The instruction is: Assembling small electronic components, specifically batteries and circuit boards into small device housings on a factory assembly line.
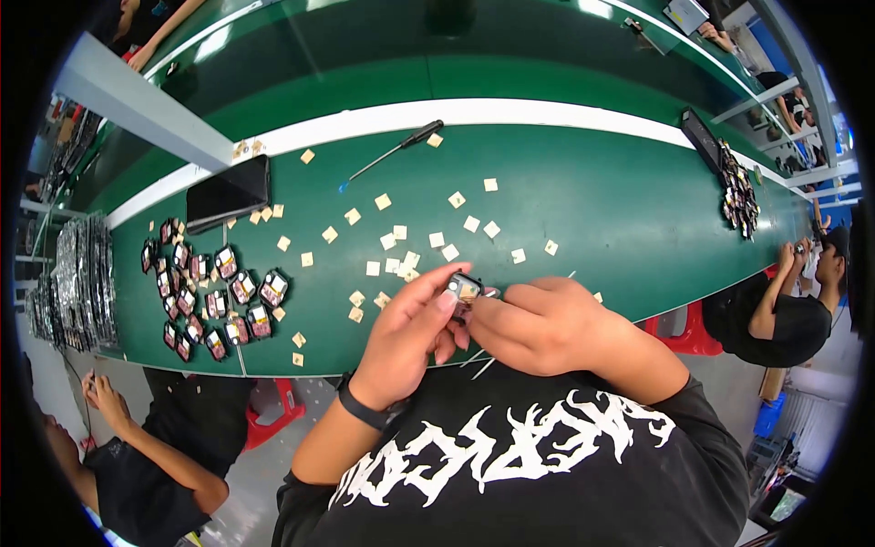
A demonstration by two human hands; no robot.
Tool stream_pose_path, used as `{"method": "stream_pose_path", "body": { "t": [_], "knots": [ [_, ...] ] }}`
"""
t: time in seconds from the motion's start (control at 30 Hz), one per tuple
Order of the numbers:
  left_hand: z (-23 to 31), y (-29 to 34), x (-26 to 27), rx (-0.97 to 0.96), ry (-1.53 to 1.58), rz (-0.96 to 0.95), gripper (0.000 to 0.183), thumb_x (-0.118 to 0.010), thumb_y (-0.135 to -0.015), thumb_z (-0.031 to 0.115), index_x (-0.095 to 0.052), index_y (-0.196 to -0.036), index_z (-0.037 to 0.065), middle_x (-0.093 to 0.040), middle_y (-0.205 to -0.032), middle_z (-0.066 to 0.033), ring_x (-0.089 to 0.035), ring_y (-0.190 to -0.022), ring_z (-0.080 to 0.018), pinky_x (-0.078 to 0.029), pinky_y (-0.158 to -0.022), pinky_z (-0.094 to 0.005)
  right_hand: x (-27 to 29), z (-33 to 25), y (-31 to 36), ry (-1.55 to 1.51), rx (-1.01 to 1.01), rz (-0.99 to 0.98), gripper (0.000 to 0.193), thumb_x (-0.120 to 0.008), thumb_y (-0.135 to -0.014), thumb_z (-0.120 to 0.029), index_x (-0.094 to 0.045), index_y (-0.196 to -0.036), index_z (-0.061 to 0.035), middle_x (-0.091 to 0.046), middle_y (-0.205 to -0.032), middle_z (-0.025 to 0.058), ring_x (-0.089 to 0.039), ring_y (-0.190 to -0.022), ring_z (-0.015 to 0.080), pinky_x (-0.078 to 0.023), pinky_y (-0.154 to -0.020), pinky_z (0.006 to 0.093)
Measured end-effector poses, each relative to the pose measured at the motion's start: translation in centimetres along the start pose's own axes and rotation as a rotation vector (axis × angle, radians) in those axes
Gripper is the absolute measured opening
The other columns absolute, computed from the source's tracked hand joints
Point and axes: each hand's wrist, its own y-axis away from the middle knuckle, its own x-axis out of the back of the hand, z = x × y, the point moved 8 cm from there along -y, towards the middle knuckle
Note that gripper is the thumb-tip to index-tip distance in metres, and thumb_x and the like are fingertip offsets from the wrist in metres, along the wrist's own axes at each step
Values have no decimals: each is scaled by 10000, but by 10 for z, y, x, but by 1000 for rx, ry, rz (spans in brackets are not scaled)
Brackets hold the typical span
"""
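One module [466, 288], gripped in my left hand [412, 316], right hand [540, 321] clenched against it, seems unfinished — other modules [216, 304] at nine o'clock may be done.

left hand [412, 321] and right hand [545, 324] curl close together.

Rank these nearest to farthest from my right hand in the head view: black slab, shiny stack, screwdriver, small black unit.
1. Small black unit: at the fingertips of your right hand, gripped by your left hand.
2. Screwdriver: ahead and left, on the green table.
3. Black slab: farther left, toward the table's back edge.
4. Shiny stack: far left, by the table's end.
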Motion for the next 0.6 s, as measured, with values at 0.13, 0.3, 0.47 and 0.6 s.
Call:
{"method": "stream_pose_path", "body": {
  "t": [0.13, 0.3, 0.47, 0.6],
  "knots": [
    [1, 1, 10, -85, -94, 111, 418, -512, -1060, 98, -471, -1460, -16, -621, -1034, -58, -613, -783, -93, -482, -612, -215, 0, 6, 1, -122, -150, 18, 222, -726, -775, -127, -686, -980, -53, -640, -989, 47, -594, -719, 162, -501, -540, 302],
    [-2, 4, 19, -146, -283, 245, 477, -553, -987, -47, -473, -1456, -14, -627, -1085, -54, -613, -795, -81, -503, -632, -220, -17, 35, 24, -362, -631, -68, 193, -705, -924, -141, -623, -1056, -26, -628, -898, 126, -632, -754, 346, -519, -637, 443],
    [-9, 3, 19, -206, -403, 304, 444, -576, -975, -38, -529, -1415, -8, -655, -1055, -40, -587, -773, -54, -491, -650, -213, -43, 34, 30, -472, -755, -144, 132, -655, -955, -116, -557, -978, -31, -614, -848, 166, -624, -737, 409, -499, -629, 492],
    [-6, 4, 20, -273, -542, 390, 395, -600, -957, -26, -596, -1352, -3, -672, -929, -21, -573, -723, -39, -490, -650, -219, -48, 31, 30, -503, -742, -148, 126, -636, -955, -101, -548, -928, -14, -595, -817, 170, -610, -720, 416, -490, -625, 506]
  ]
}}
